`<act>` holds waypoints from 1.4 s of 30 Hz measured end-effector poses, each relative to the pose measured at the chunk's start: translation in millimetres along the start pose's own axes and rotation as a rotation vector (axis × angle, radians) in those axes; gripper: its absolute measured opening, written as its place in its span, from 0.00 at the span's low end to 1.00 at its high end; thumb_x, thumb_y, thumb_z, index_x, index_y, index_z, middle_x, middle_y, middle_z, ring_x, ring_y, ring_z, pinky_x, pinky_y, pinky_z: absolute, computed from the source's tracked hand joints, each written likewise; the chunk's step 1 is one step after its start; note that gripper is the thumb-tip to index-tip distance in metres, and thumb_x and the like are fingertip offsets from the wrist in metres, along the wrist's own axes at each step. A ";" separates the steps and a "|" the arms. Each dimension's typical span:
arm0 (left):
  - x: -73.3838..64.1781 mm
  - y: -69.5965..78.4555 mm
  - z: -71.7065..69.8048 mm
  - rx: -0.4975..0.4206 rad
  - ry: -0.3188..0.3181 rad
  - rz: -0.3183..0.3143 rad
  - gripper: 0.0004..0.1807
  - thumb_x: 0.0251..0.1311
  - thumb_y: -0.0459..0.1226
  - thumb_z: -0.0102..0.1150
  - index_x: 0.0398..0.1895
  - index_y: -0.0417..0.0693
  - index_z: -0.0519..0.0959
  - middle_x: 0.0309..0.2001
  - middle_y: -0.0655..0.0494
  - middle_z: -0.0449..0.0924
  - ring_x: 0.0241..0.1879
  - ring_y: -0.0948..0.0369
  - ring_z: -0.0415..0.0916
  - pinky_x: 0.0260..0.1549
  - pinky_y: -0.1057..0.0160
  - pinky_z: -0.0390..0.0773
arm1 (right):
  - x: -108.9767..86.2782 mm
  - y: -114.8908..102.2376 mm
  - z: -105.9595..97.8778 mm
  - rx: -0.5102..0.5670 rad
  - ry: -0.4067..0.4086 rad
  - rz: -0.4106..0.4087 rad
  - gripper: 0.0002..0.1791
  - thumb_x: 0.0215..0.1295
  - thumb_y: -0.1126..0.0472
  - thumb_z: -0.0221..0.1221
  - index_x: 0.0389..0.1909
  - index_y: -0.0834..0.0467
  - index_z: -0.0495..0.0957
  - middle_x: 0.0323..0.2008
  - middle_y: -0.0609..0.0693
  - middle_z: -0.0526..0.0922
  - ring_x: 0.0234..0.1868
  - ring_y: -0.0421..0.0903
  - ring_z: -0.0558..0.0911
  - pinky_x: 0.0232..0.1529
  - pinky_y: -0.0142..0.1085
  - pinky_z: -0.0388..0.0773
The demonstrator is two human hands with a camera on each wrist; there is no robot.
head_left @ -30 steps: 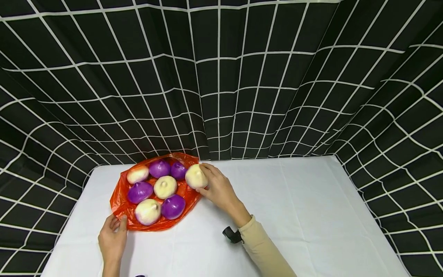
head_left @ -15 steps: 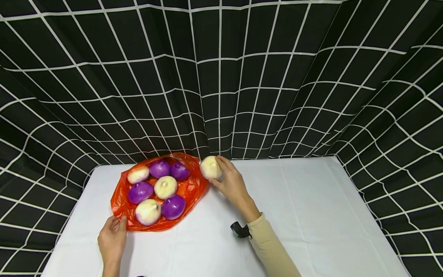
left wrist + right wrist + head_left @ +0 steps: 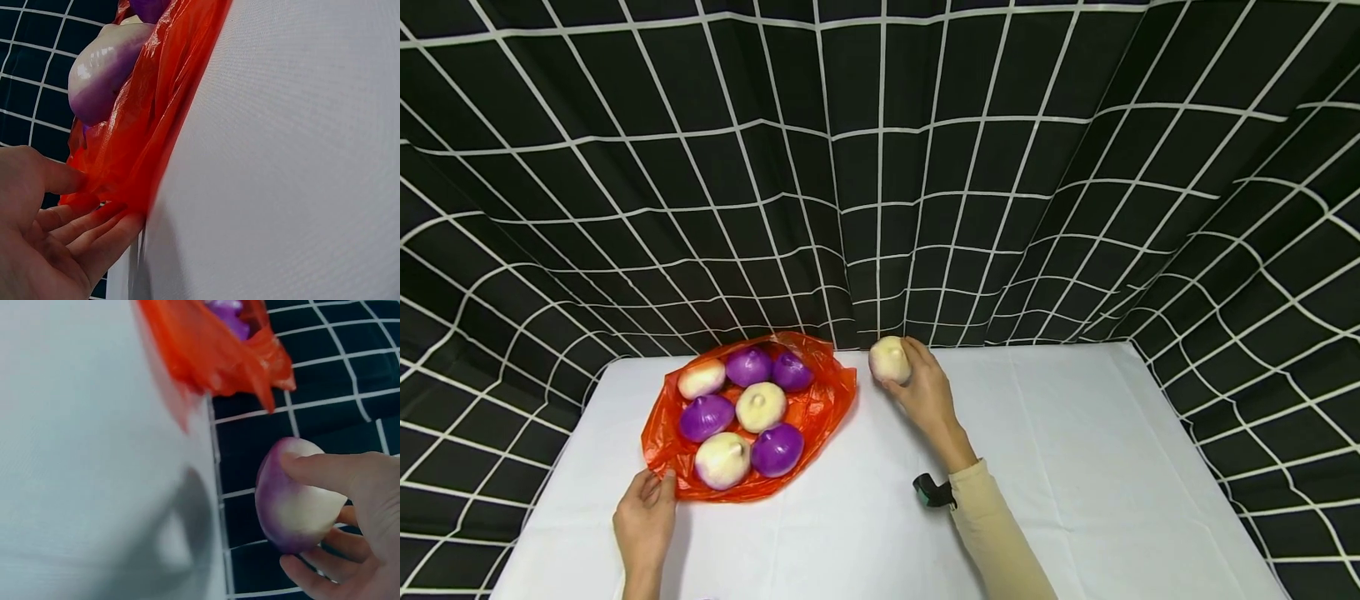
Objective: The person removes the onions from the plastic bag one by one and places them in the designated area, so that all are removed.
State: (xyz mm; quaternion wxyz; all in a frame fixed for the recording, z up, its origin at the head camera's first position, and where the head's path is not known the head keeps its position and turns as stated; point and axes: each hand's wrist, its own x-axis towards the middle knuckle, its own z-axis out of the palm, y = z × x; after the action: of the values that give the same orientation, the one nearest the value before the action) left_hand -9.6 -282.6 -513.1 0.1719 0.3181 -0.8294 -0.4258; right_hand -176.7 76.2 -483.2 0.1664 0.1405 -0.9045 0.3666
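Note:
A red plastic bag (image 3: 823, 400) lies spread open at the left of the table. Inside it sit several turnips, some cream side up like the middle one (image 3: 761, 407), others purple side up like the front one (image 3: 777, 449). My left hand (image 3: 645, 521) pinches the bag's near left edge between thumb and fingers; the left wrist view shows the red film (image 3: 134, 144) there. Right of the bag, my right hand (image 3: 927, 396) grips a cream and purple turnip (image 3: 889, 361) near the table's back edge. In the right wrist view this turnip (image 3: 294, 500) appears between thumb and fingers, apparently raised off the table.
A white cloth covers the table (image 3: 1097, 467). Black curtain with a white grid (image 3: 955, 200) rises behind the back edge and along both sides. A small black device (image 3: 931, 491) is fixed at the right wrist.
My right hand has carried the turnip rightward, from the bag's right edge to beyond it. The bag's right edge has spread outward. My left hand stays at the near left edge.

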 end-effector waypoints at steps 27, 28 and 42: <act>-2.9 -2.7 0.0 0.003 0.037 0.030 0.17 0.67 0.35 0.54 0.50 0.27 0.77 0.46 0.27 0.80 0.26 0.97 0.56 0.28 0.89 0.63 | -5.2 30.4 23.5 0.032 -0.064 0.045 0.39 0.49 0.59 0.74 0.62 0.70 0.71 0.61 0.64 0.74 0.62 0.59 0.74 0.62 0.50 0.69; -2.9 -2.9 0.0 0.002 0.036 0.030 0.17 0.66 0.35 0.54 0.50 0.27 0.77 0.46 0.27 0.80 0.26 0.97 0.56 0.28 0.89 0.63 | -5.1 29.9 23.2 0.024 -0.069 0.050 0.40 0.50 0.59 0.74 0.62 0.70 0.71 0.61 0.64 0.74 0.62 0.59 0.73 0.62 0.50 0.69; -2.2 -1.6 1.4 -0.001 0.041 0.044 0.17 0.66 0.34 0.55 0.49 0.27 0.78 0.45 0.28 0.80 0.32 0.77 0.77 0.27 0.88 0.64 | -8.4 -12.1 14.5 0.025 -0.010 -0.029 0.46 0.49 0.59 0.75 0.67 0.68 0.65 0.67 0.64 0.67 0.71 0.62 0.61 0.70 0.51 0.57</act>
State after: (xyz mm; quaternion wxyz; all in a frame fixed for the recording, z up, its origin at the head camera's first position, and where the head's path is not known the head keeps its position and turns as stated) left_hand -8.1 -281.0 -515.2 0.1985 0.3083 -0.8324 -0.4155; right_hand -167.4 58.7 -489.0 0.1654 0.1575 -0.8986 0.3746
